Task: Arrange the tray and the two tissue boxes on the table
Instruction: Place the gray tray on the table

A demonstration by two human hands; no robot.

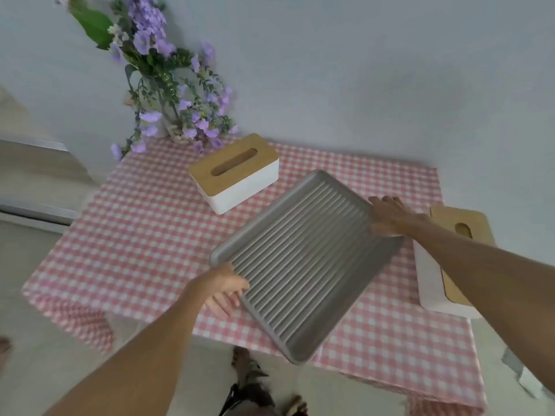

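A grey ribbed tray (303, 262) is held askew over the middle of the table, its near corner reaching past the front edge. My left hand (226, 288) grips its left edge and my right hand (390, 216) grips its far right corner. One tissue box (237, 175), white with a wooden slotted lid, stands behind the tray toward the back left. The second tissue box (432, 283), of the same kind, sits at the right edge, partly hidden by my right forearm.
A pink and white checked cloth (135, 235) covers the table. A vase of purple flowers (177, 115) stands at the back left corner against the wall. My bare feet (240, 360) show on the floor below the front edge.
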